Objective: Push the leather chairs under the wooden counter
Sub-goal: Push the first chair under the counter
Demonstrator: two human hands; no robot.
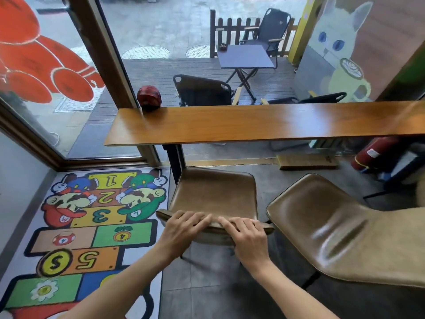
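Observation:
A brown leather chair [215, 192] stands in front of me, its seat facing the wooden counter [253, 124] and its front edge near the counter's dark leg. My left hand [184, 226] and my right hand [247, 233] both rest on top of its backrest, fingers curled over the rim. A second leather chair [333, 229] stands to the right, turned at an angle and further out from the counter. The counter runs left to right along the window at about waist height.
A colourful hopscotch mat [87, 226] covers the floor at the left. A red helmet [149, 97] sits on the counter's left end. A fire extinguisher [372, 155] lies under the counter at the right. A wooden block [307, 161] lies by the window base.

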